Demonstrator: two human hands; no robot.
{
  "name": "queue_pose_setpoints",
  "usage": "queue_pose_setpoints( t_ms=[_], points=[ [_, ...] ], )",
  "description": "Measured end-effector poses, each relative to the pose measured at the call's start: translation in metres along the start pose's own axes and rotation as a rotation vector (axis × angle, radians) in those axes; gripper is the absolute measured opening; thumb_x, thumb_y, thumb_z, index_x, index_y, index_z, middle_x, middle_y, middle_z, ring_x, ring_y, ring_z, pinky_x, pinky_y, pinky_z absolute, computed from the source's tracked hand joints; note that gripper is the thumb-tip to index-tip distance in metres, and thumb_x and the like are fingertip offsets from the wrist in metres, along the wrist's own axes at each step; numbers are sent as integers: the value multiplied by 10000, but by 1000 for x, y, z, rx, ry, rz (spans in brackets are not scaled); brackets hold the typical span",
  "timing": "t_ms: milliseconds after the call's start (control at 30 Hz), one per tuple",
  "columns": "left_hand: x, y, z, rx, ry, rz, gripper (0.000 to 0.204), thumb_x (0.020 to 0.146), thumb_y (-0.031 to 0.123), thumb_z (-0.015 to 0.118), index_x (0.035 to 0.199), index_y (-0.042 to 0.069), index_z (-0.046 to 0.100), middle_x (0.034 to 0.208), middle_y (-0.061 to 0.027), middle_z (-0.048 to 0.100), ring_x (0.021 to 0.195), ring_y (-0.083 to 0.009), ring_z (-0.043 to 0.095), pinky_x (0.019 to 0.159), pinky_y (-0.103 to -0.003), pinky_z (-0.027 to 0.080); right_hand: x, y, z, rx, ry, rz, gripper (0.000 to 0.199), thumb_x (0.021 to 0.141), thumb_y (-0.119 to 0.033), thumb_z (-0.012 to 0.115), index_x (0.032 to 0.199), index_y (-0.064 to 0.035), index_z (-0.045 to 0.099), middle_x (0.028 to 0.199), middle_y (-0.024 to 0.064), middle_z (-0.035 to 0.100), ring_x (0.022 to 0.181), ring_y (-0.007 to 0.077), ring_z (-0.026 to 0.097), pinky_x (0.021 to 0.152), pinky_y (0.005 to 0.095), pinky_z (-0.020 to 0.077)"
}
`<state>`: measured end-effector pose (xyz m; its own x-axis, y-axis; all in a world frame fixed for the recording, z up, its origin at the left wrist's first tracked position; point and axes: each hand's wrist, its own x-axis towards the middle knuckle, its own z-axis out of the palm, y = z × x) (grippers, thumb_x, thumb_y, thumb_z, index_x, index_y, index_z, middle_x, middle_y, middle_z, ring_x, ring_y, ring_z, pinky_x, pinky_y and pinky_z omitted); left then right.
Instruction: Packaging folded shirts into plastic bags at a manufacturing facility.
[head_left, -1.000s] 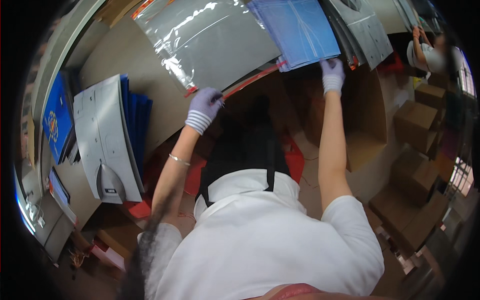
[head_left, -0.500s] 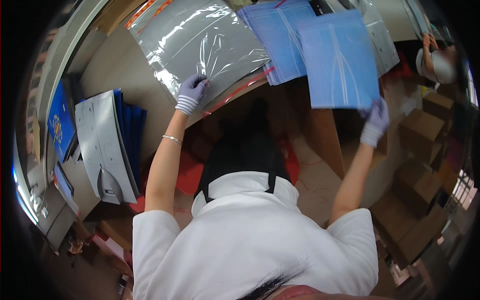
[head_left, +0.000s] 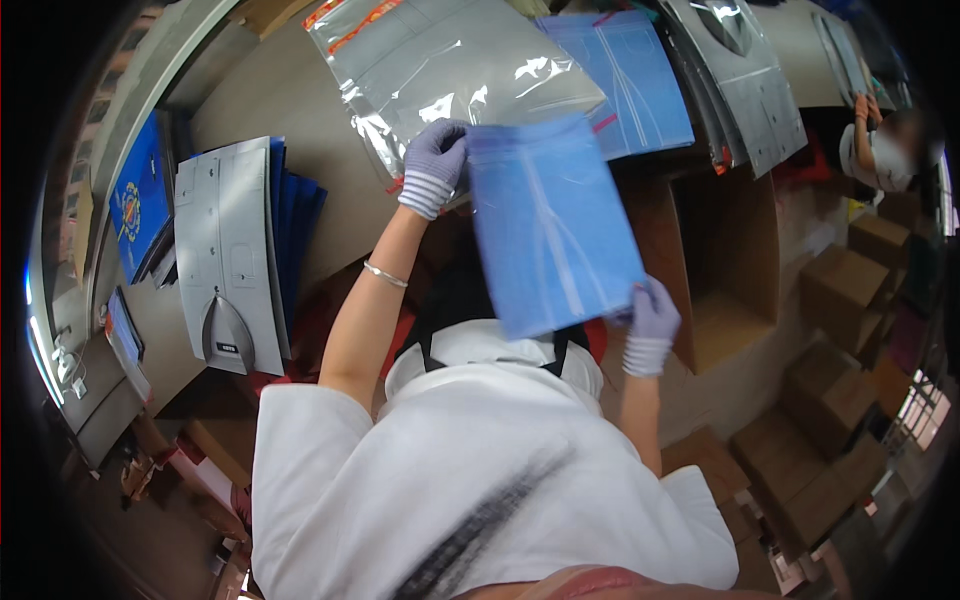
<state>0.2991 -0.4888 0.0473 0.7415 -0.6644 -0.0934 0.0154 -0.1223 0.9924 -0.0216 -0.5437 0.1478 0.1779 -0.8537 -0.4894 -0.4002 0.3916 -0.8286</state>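
Observation:
My right hand [head_left: 652, 315], in a purple glove with a white-striped cuff, grips the lower right corner of a flat light-blue packet [head_left: 555, 230] with white lines printed on it. The packet hangs tilted in front of me, its upper left corner next to my left hand. My left hand [head_left: 438, 160], gloved alike, has its fingers closed at the near edge of a large clear plastic bag [head_left: 460, 70] with grey inside and a red-orange border. Where its fingertips meet the bag and the packet's corner is partly hidden.
More blue packets [head_left: 640, 100] lie on the table behind. Grey shirt-printed packets [head_left: 745, 90] stand farther right, others [head_left: 225, 250] at left by blue folders [head_left: 140, 210]. An open carton [head_left: 730, 270] sits below the table edge; several cartons [head_left: 845, 270] fill the right. Another person [head_left: 885, 145] works there.
My right hand has brought the blue packet left and toward me, down off the stack. My left hand has shifted slightly right along the bag's edge. My view has also turned a little.

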Motion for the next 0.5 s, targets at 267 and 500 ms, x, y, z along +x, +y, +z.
queue_pose_setpoints(
  t_ms=[267,500],
  points=[
    [10,9,-16,-19,-135,-18,124,771,57,626,861,-29,616,760,-47,625,689,-100,574,654,-221,472,-27,18,-29,-112,201,-273,241,849,-100,527,1025,64,542,677,75,574,444,113,517,391,221,416],
    [-7,18,-13,315,-81,180,145,722,135,636,807,18,630,761,-101,622,702,-183,599,668,-274,474,-56,-6,27,163,76,-39,243,842,-114,512,1019,50,538,673,91,590,442,143,549,394,224,432]
  ],
)
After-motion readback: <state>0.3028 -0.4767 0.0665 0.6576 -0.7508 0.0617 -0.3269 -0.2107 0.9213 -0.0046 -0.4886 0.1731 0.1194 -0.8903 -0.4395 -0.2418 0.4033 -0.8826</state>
